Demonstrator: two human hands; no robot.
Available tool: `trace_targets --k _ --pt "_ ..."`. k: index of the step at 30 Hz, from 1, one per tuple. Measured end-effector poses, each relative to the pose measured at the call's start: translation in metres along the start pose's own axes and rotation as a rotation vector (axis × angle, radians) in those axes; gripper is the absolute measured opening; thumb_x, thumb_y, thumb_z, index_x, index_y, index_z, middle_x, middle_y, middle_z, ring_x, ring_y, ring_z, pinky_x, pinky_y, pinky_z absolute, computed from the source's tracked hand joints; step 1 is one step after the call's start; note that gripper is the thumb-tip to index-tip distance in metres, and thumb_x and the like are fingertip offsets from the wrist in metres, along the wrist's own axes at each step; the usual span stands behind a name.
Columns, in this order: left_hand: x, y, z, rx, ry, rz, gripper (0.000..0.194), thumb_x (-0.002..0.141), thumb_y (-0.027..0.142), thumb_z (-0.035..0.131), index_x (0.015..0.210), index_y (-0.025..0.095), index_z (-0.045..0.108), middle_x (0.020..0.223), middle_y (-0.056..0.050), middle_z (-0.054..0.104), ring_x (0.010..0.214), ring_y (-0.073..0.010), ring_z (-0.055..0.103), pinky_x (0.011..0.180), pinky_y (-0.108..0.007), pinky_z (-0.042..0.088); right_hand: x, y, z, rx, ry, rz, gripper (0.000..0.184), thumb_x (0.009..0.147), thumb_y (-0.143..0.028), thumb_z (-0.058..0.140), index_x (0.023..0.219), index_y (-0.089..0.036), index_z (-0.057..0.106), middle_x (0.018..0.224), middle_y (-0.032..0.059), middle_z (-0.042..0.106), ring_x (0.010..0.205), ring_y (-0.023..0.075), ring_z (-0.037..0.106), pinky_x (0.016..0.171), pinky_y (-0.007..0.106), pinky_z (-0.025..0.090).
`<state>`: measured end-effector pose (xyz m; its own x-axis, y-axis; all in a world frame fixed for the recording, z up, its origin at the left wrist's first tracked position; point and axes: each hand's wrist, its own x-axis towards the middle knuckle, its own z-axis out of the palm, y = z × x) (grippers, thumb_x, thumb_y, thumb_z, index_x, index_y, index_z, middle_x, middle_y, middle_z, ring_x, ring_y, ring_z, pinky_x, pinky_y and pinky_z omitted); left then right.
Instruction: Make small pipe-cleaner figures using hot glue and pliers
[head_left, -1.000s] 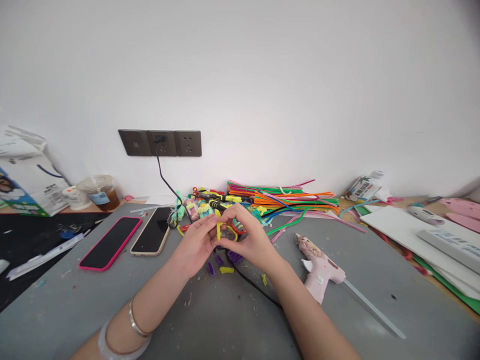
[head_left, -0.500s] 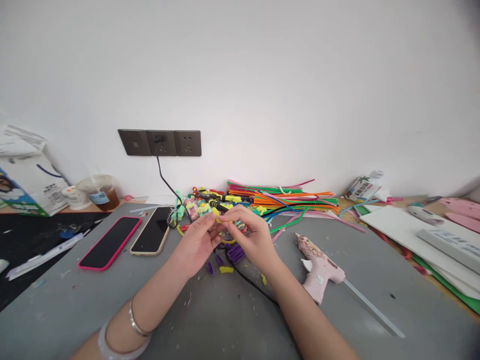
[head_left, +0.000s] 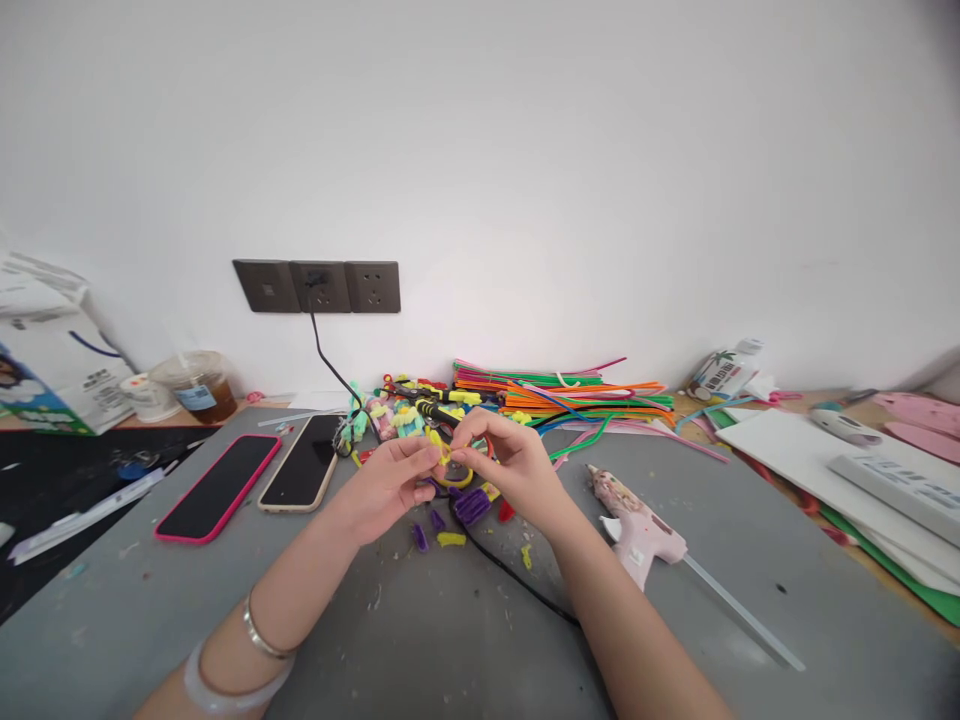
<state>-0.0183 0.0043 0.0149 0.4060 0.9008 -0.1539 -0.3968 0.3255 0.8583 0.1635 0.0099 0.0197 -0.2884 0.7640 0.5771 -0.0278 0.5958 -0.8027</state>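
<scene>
A thin, fuzzy yellow pipe cleaner was held up above the bench, pinched near its middle by the fingertips of both the left hand and the right hand. Part of it stood up at the left fingertips; below, it bent into a rounded curve. Its ends were too small to make out.

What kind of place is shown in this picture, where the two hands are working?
It is probably a craft table against a wall. Bundles of colored pipe cleaners, a pink glue gun with a glue stick in it, and small purple and yellow scraps suggest this.
</scene>
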Motion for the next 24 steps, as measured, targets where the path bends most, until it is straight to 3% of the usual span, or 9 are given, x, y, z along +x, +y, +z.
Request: trace_targets --k 6,11,15,19,24 --pt "0.0 -0.002 0.0 0.066 0.012 0.013 0.031 0.066 0.038 0.089 0.07 0.014 0.071 0.064 0.0 0.061 0.058 -0.0072 0.05 0.049 -0.018 0.036 0.0 -0.002 -0.011 0.018 -0.122 0.065 0.017 0.086 -0.035 0.073 0.077 -0.021 0.069 0.078 0.0036 0.069 0.076 0.0186 0.062 0.075 0.034 0.049" --pt "0.0 -0.006 0.006 0.012 0.085 0.051 0.032 0.063 0.039 0.09 0.072 0.016 0.07 0.068 0.0 0.061 0.065 -0.0094 0.055 0.051 -0.017 0.038 0.001 -0.004 -0.011 -0.009 -0.096 0.053 0.02 0.087 -0.038 0.072 0.077 -0.021 0.07 0.078 0.0037 0.07 0.077 0.0191 0.063 0.075 0.034 0.05" --pt "-0.001 -0.005 0.006 0.105 0.005 0.056 0.03 0.068 0.039 0.087 0.069 0.014 0.071 0.066 -0.001 0.06 0.06 -0.008 0.05 0.049 -0.018 0.034 0.001 -0.004 -0.013 0.002 -0.086 0.064 0.025 0.085 -0.044 0.074 0.075 -0.02 0.07 0.075 0.0038 0.068 0.073 0.0184 0.061 0.071 0.034 0.049" --pt "-0.003 -0.002 0.006 0.182 -0.096 0.013 0.03 0.068 0.038 0.087 0.066 0.012 0.072 0.062 -0.002 0.059 0.056 -0.0076 0.047 0.048 -0.019 0.031 0.0 -0.003 -0.017 0.073 -0.171 0.119 0.026 0.083 -0.045 0.075 0.076 -0.02 0.071 0.075 0.0031 0.067 0.07 0.0172 0.06 0.067 0.032 0.048" --pt "-0.002 -0.005 0.01 0.076 -0.029 0.06 0.03 0.066 0.038 0.088 0.068 0.014 0.07 0.064 -0.001 0.061 0.06 -0.0089 0.051 0.05 -0.018 0.035 -0.001 -0.001 -0.021 0.104 -0.193 0.129 0.017 0.085 -0.036 0.075 0.078 -0.02 0.071 0.077 0.0022 0.066 0.072 0.0162 0.06 0.068 0.03 0.048"
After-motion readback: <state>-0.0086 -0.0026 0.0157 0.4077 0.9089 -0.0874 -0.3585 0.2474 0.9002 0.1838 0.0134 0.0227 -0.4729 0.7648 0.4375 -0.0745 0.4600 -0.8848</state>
